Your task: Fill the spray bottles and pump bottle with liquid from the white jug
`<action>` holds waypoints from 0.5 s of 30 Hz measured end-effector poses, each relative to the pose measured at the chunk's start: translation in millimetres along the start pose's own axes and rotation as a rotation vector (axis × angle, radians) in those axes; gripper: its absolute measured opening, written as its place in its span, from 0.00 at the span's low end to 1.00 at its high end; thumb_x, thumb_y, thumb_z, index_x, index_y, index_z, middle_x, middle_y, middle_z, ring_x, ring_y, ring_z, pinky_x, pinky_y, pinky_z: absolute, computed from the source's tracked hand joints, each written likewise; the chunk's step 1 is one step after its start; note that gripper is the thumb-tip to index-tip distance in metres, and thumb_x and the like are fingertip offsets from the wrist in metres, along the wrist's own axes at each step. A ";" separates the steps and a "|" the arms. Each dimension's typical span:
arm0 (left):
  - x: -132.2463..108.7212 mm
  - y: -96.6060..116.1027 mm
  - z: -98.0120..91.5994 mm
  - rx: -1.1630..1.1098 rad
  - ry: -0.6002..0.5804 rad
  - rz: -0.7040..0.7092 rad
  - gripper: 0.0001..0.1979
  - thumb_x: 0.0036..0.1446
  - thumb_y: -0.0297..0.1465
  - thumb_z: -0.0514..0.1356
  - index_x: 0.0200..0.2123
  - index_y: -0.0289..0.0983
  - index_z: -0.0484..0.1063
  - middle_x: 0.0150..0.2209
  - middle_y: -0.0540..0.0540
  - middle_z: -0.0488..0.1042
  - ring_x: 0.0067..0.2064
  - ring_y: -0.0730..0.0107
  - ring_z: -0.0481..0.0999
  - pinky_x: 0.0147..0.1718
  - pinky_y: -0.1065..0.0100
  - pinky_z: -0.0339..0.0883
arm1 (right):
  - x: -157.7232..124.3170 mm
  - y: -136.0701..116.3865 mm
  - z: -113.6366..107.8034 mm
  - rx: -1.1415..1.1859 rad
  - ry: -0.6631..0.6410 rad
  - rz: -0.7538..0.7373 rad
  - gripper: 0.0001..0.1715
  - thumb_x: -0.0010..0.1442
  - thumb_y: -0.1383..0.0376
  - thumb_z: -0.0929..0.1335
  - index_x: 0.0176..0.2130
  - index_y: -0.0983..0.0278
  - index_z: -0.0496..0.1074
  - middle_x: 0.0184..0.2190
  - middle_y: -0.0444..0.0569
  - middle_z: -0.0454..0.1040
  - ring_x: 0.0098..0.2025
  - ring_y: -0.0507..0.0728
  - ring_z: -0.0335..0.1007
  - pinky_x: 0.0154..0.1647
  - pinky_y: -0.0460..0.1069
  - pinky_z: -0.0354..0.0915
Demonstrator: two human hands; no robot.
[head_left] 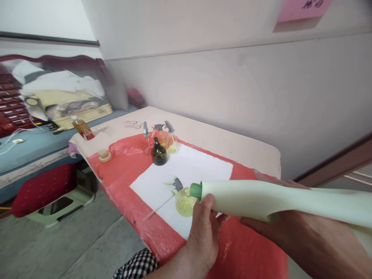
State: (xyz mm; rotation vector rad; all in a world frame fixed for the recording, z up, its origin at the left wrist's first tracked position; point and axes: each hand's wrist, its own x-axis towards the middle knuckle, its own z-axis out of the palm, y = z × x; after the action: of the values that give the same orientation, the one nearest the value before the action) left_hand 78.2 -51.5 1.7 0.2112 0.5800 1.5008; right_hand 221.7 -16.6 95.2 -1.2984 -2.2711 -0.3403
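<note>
A long pale green spout, seemingly of a watering can, runs in from the right edge, its darker green tip sticking out at the left end. Near that tip my left hand grips it from below, thumb against its side. My right hand is wrapped round it farther back, some fingers showing behind. The tip is over or in front of the round yellow-green clear spray bottle, which has no head on; contact I cannot tell. Left of the bottle lies its grey trigger spray head with a dip tube.
On the red-covered table, around a white sheet, stand a dark pump bottle, several clear spray bottles and a small round container. A drink bottle leans farther left. A stool sits below; a wall is behind.
</note>
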 end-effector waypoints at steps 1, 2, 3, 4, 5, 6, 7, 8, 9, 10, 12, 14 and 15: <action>-0.2 -0.4 -0.1 -0.006 -0.010 0.005 0.24 0.57 0.44 0.62 0.53 0.38 0.72 0.57 0.37 0.69 0.60 0.48 0.64 0.54 0.54 0.62 | -0.9 0.6 0.3 -0.033 -0.005 -0.031 0.21 0.53 0.46 0.66 0.36 0.59 0.71 0.29 0.52 0.70 0.29 0.63 0.66 0.30 0.57 0.62; -0.2 -0.7 -0.3 -0.012 -0.023 0.012 0.24 0.57 0.44 0.62 0.53 0.38 0.71 0.57 0.37 0.69 0.60 0.48 0.65 0.54 0.54 0.62 | -1.6 1.1 0.4 -0.065 -0.002 -0.057 0.22 0.53 0.45 0.65 0.36 0.59 0.70 0.28 0.52 0.70 0.28 0.64 0.66 0.29 0.57 0.62; -0.2 -1.1 -0.6 -0.016 -0.038 0.017 0.25 0.57 0.44 0.62 0.54 0.38 0.71 0.57 0.36 0.69 0.60 0.48 0.65 0.54 0.53 0.62 | -2.2 1.6 0.4 -0.093 0.009 -0.077 0.22 0.54 0.45 0.65 0.35 0.59 0.69 0.28 0.52 0.69 0.28 0.63 0.66 0.28 0.57 0.63; -0.2 -1.3 -0.9 -0.018 -0.052 0.017 0.25 0.57 0.44 0.62 0.54 0.38 0.71 0.57 0.36 0.69 0.60 0.48 0.65 0.54 0.53 0.62 | -2.6 2.0 0.3 -0.115 0.020 -0.092 0.22 0.54 0.45 0.64 0.35 0.60 0.69 0.27 0.52 0.69 0.27 0.63 0.66 0.27 0.57 0.63; -0.3 -1.5 -1.3 -0.015 -0.063 0.013 0.25 0.57 0.44 0.62 0.55 0.38 0.70 0.57 0.36 0.69 0.59 0.48 0.66 0.54 0.53 0.62 | -2.8 2.5 0.2 -0.125 0.030 -0.105 0.22 0.55 0.45 0.63 0.35 0.60 0.68 0.27 0.52 0.68 0.26 0.63 0.66 0.27 0.57 0.63; -0.4 -1.6 -1.6 -0.011 -0.073 0.005 0.25 0.58 0.43 0.62 0.56 0.38 0.70 0.57 0.35 0.69 0.58 0.48 0.67 0.52 0.53 0.63 | -2.9 3.2 0.2 -0.131 0.036 -0.116 0.22 0.57 0.44 0.62 0.35 0.60 0.68 0.27 0.52 0.69 0.26 0.63 0.67 0.26 0.56 0.64; -0.7 -1.6 -1.9 -0.007 -0.083 -0.006 0.26 0.58 0.43 0.62 0.56 0.39 0.69 0.56 0.35 0.69 0.58 0.48 0.68 0.51 0.53 0.64 | -3.0 4.1 0.3 -0.138 0.039 -0.131 0.24 0.58 0.44 0.61 0.36 0.60 0.68 0.27 0.52 0.69 0.26 0.63 0.67 0.26 0.56 0.64; -1.0 -1.7 -2.2 -0.006 -0.093 -0.017 0.26 0.58 0.43 0.62 0.57 0.39 0.68 0.57 0.35 0.69 0.57 0.48 0.68 0.49 0.54 0.66 | -3.1 5.1 0.6 -0.148 0.040 -0.148 0.25 0.59 0.43 0.60 0.38 0.60 0.69 0.27 0.53 0.69 0.26 0.63 0.68 0.26 0.57 0.64; -1.4 -1.7 -2.4 -0.007 -0.100 -0.024 0.26 0.59 0.42 0.61 0.58 0.40 0.67 0.57 0.35 0.69 0.57 0.48 0.68 0.48 0.55 0.66 | -3.3 6.2 1.1 -0.160 0.037 -0.160 0.27 0.60 0.42 0.58 0.39 0.60 0.69 0.27 0.53 0.70 0.26 0.64 0.68 0.26 0.57 0.65; -1.8 -1.9 -2.6 -0.011 -0.104 -0.028 0.26 0.59 0.42 0.61 0.59 0.40 0.66 0.57 0.35 0.69 0.57 0.48 0.68 0.46 0.56 0.67 | -3.6 7.2 1.7 -0.168 0.035 -0.167 0.29 0.60 0.42 0.58 0.41 0.60 0.69 0.27 0.53 0.70 0.27 0.64 0.69 0.26 0.57 0.65; -2.5 -2.6 -3.0 -0.022 -0.104 -0.030 0.27 0.60 0.42 0.61 0.60 0.41 0.64 0.57 0.36 0.68 0.56 0.48 0.68 0.44 0.58 0.68 | -4.1 8.3 2.9 -0.183 0.025 -0.164 0.30 0.60 0.41 0.58 0.43 0.60 0.70 0.27 0.52 0.70 0.26 0.63 0.68 0.26 0.56 0.65; -2.7 -3.6 -3.4 -0.029 -0.100 -0.029 0.27 0.60 0.41 0.61 0.60 0.40 0.64 0.57 0.36 0.68 0.57 0.49 0.68 0.44 0.58 0.67 | -4.0 7.5 3.5 -0.198 0.012 -0.145 0.31 0.60 0.41 0.58 0.45 0.60 0.71 0.27 0.52 0.71 0.27 0.63 0.69 0.27 0.57 0.66; -2.7 -4.2 -3.5 -0.034 -0.099 -0.032 0.27 0.60 0.41 0.60 0.60 0.40 0.64 0.57 0.36 0.68 0.57 0.49 0.68 0.45 0.58 0.67 | -3.5 6.3 3.2 -0.197 0.003 -0.136 0.32 0.61 0.41 0.57 0.46 0.60 0.71 0.28 0.53 0.71 0.28 0.64 0.70 0.28 0.57 0.66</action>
State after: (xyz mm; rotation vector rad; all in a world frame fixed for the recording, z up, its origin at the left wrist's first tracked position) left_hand 80.3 -55.3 -2.7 0.2478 0.4764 1.4595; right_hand 227.7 -14.5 90.4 -1.2377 -2.3772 -0.6270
